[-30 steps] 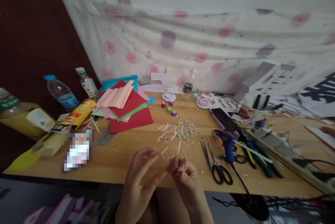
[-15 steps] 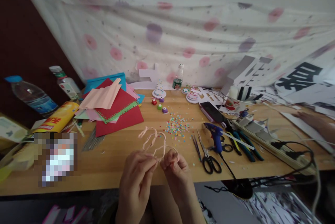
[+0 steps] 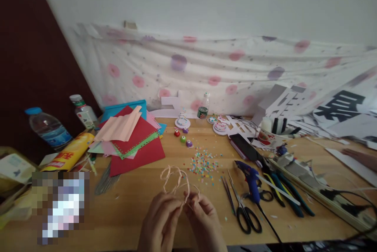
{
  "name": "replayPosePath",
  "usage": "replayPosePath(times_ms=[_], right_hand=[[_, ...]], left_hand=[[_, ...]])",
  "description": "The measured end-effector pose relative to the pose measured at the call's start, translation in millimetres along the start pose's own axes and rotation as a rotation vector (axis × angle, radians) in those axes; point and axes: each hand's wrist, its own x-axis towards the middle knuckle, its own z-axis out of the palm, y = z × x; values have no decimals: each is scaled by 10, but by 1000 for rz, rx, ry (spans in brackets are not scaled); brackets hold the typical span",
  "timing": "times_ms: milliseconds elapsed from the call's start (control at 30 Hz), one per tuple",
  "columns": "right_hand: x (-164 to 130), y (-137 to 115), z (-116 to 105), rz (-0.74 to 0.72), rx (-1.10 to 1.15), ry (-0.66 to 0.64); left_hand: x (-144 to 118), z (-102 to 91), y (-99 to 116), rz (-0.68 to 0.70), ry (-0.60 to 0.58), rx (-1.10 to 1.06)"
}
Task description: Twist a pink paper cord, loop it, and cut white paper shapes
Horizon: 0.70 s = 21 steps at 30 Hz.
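Note:
My left hand [image 3: 162,217] is closed, its thumb and fingers pinching a pale pink twisted paper cord [image 3: 188,185]. Loose loops of the cord rise above the fingertips. Beside it, my right hand [image 3: 204,214] pinches another part of the same cord, with the fingertips of both hands almost touching. The bit of cord between the fingers is partly hidden. Colourful confetti dots [image 3: 205,161] lie scattered on the wooden table [image 3: 132,205] just beyond the hands. Black-handled scissors [image 3: 249,218] and tweezers [image 3: 229,195] lie to the right of my right hand.
A blue glue gun [image 3: 251,185], pliers [image 3: 290,193] and a power strip [image 3: 321,193] occupy the right side. Coloured paper sheets [image 3: 138,161] and a water bottle [image 3: 48,128] are at left. Another person's hand [image 3: 361,158] rests at far right.
The view has tilted up, so the table things appear lower. Both hands keep their pinch on the paper cord, whose loops have shifted and curled closer together.

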Motion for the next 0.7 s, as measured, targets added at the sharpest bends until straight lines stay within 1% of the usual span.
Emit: replayPosePath(times_ms=[100,200,233,300,333,400,467,533,567,633,700], right_hand=[[74,-47,2,84,-48,-8],[128,-40,-24,180,-46,-40],[142,-30,-27,201,-45,-31],[168,-10,-9,215,-59,34],[180,-8,14,204,-82,79],[205,-34,91,135,-183,146],[232,-113,199,36,-329,170],[269,-227,320,-66,-452,159],[294,-283,378,-103,-483,142],[362,-369,481,-110,-447,79],[453,-399,567,-12,-269,17]], left_hand=[[46,23,-99,-141,64,-59],[95,-18,-229,-318,193,-108],[121,-40,-267,-384,242,-137],[194,-84,-318,-541,333,-230],[239,-102,-330,-634,371,-285],[335,-125,-335,-801,431,-386],[419,-134,-328,-886,459,-458],[478,-140,-319,-869,450,-501],[499,-146,-313,-823,437,-500],[535,-165,-299,-643,397,-405],[569,-185,-279,-388,314,-203]])
